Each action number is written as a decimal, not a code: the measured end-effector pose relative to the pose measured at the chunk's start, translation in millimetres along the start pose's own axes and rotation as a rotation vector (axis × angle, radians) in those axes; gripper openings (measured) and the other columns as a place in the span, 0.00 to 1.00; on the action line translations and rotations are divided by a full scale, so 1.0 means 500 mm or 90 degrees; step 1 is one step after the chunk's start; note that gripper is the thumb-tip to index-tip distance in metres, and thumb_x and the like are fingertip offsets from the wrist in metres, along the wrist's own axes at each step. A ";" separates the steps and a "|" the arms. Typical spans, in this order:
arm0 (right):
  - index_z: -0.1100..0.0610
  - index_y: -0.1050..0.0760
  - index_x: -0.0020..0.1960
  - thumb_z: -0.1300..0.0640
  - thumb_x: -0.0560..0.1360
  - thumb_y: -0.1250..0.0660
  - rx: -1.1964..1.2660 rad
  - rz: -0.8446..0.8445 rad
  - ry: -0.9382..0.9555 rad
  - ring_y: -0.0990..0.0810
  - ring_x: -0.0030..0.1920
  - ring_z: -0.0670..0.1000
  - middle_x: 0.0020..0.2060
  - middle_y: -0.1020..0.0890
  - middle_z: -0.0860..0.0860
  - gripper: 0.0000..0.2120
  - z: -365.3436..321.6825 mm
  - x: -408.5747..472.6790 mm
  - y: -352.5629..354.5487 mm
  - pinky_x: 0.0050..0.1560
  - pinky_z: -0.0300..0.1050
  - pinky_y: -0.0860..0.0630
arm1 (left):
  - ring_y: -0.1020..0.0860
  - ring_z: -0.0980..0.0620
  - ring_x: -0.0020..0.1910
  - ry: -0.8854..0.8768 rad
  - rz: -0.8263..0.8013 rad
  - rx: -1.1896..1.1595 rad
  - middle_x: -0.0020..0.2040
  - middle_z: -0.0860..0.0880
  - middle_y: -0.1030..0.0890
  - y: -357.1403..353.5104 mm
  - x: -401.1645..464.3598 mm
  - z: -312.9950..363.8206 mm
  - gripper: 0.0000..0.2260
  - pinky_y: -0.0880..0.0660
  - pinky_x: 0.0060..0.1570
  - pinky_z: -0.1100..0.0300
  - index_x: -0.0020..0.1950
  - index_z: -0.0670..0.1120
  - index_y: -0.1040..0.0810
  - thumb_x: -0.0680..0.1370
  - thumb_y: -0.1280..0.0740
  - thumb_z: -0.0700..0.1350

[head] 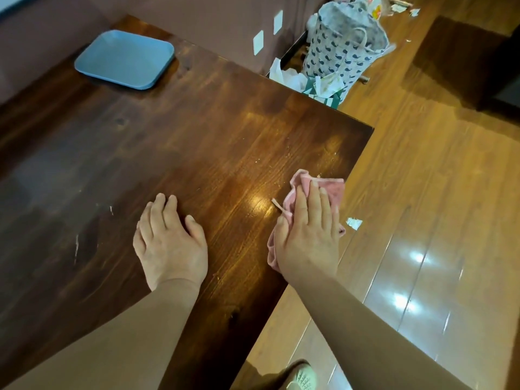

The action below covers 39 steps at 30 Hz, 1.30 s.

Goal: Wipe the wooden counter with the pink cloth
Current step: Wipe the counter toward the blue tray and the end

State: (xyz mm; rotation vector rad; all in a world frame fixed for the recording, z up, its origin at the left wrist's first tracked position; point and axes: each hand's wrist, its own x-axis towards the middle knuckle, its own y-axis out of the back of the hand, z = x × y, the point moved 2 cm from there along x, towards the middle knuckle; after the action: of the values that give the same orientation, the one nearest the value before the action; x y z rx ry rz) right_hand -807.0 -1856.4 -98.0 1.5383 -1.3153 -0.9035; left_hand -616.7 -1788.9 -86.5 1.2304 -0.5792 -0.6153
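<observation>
The dark wooden counter (174, 153) fills the left and middle of the view. My right hand (308, 235) lies flat on the crumpled pink cloth (333, 188) near the counter's right edge, its straight fingers pressing the cloth onto the wood. The cloth sticks out past my fingertips and along my thumb. To the left, my left hand (170, 243) rests palm down on the bare counter with relaxed fingers and holds nothing. Small pale crumbs and scratches show on the wood around both hands.
A blue tray (125, 59) sits at the counter's far left. Beyond the far right corner stand a patterned fabric bag (344, 43) and crumpled paper (298, 80). The wooden floor (422, 192) lies right of the counter, with a paper scrap (354, 223) on it.
</observation>
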 end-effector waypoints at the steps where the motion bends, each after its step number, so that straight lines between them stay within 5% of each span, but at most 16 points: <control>1: 0.55 0.52 0.83 0.45 0.83 0.58 -0.046 -0.018 0.039 0.53 0.82 0.52 0.83 0.49 0.52 0.30 0.003 0.020 0.000 0.81 0.53 0.59 | 0.42 0.46 0.77 0.001 0.002 0.002 0.77 0.46 0.37 -0.001 0.001 -0.001 0.23 0.44 0.75 0.43 0.76 0.44 0.36 0.82 0.45 0.50; 8: 0.52 0.52 0.83 0.43 0.84 0.60 -0.114 -0.040 0.045 0.52 0.82 0.53 0.82 0.48 0.52 0.29 -0.016 0.086 0.004 0.81 0.56 0.58 | 0.42 0.47 0.77 0.005 0.000 0.007 0.77 0.47 0.37 -0.002 0.001 -0.001 0.23 0.44 0.75 0.44 0.76 0.44 0.36 0.82 0.46 0.50; 12: 0.53 0.42 0.82 0.43 0.83 0.54 -0.112 -0.054 0.158 0.43 0.81 0.54 0.80 0.39 0.51 0.30 -0.009 0.028 0.011 0.80 0.58 0.46 | 0.42 0.46 0.77 0.012 -0.006 0.003 0.77 0.47 0.36 0.001 0.001 0.002 0.23 0.44 0.75 0.44 0.76 0.44 0.35 0.82 0.45 0.50; 19: 0.50 0.60 0.83 0.41 0.85 0.63 -0.157 -0.131 0.175 0.58 0.82 0.52 0.83 0.56 0.50 0.29 -0.059 0.139 -0.001 0.79 0.53 0.63 | 0.42 0.48 0.77 0.024 -0.021 0.006 0.77 0.47 0.36 0.010 -0.001 0.006 0.23 0.44 0.75 0.45 0.76 0.45 0.35 0.82 0.45 0.50; 25: 0.53 0.51 0.83 0.42 0.85 0.59 -0.152 -0.136 0.282 0.48 0.82 0.54 0.82 0.45 0.51 0.30 -0.051 0.059 0.006 0.81 0.57 0.48 | 0.40 0.47 0.77 0.028 -0.016 0.011 0.76 0.47 0.35 0.009 0.000 0.003 0.23 0.42 0.75 0.44 0.76 0.45 0.34 0.82 0.44 0.50; 32: 0.50 0.62 0.83 0.43 0.85 0.63 -0.183 -0.153 0.284 0.59 0.82 0.51 0.83 0.57 0.49 0.29 -0.105 0.139 -0.006 0.81 0.55 0.57 | 0.40 0.46 0.77 0.031 -0.021 0.023 0.77 0.47 0.35 0.007 0.002 0.006 0.23 0.41 0.74 0.44 0.76 0.45 0.34 0.82 0.44 0.51; 36: 0.51 0.46 0.82 0.44 0.85 0.56 -0.152 -0.172 0.407 0.50 0.82 0.52 0.82 0.46 0.49 0.28 -0.090 0.073 0.002 0.79 0.59 0.44 | 0.40 0.47 0.77 0.026 -0.025 0.031 0.77 0.47 0.36 0.008 0.003 0.004 0.23 0.41 0.74 0.45 0.76 0.46 0.35 0.82 0.45 0.51; 39: 0.44 0.47 0.82 0.41 0.84 0.55 -0.143 -0.185 0.422 0.50 0.82 0.49 0.82 0.46 0.45 0.27 -0.110 0.115 -0.009 0.80 0.58 0.47 | 0.40 0.47 0.77 0.033 -0.028 0.023 0.77 0.47 0.35 0.004 0.005 0.004 0.23 0.42 0.74 0.45 0.76 0.46 0.34 0.81 0.44 0.51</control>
State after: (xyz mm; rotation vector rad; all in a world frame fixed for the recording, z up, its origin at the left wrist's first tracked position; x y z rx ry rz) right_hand -744.8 -1903.6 -82.5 1.6714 -0.5107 -0.6006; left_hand -616.4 -1791.5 -84.0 1.2926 -0.5225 -0.6101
